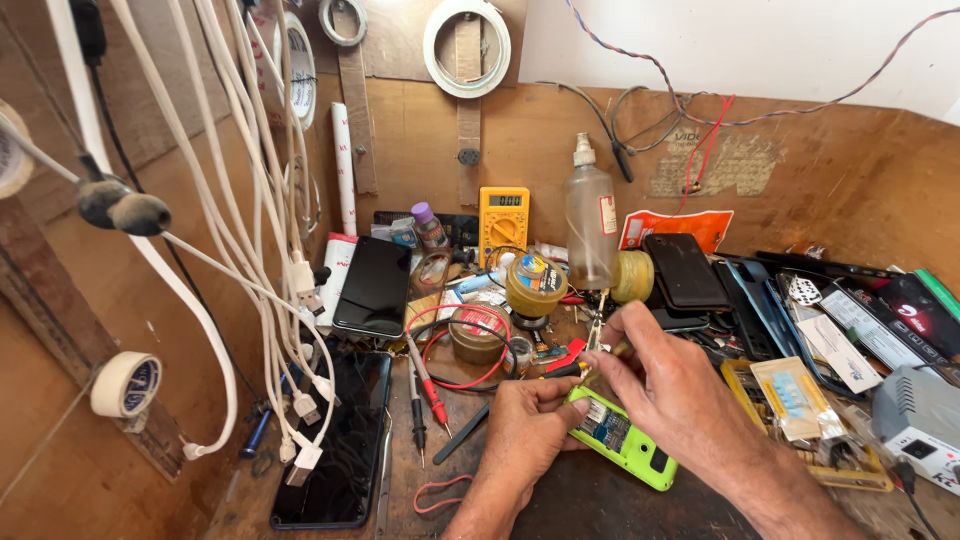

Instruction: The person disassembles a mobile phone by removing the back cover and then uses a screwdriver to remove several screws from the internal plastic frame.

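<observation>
A bright green phone (640, 455) with its back off lies tilted on the wooden bench, its circuit board showing. My left hand (525, 425) grips the phone's near end and steadies it. My right hand (665, 385) is pinched on a thin metal tool, apparently tweezers (597, 335), whose tip points down at the phone's upper edge. A black and red screwdriver (560, 365) lies just behind my fingers.
A yellow multimeter (503, 217) leans on the back wall, with red and black probes (425, 385) in front. Black phones (372, 285) lie at left, a plastic bottle (590, 215) and solder reel (535, 285) behind. White charger cables (270, 300) hang at left; clutter fills the right.
</observation>
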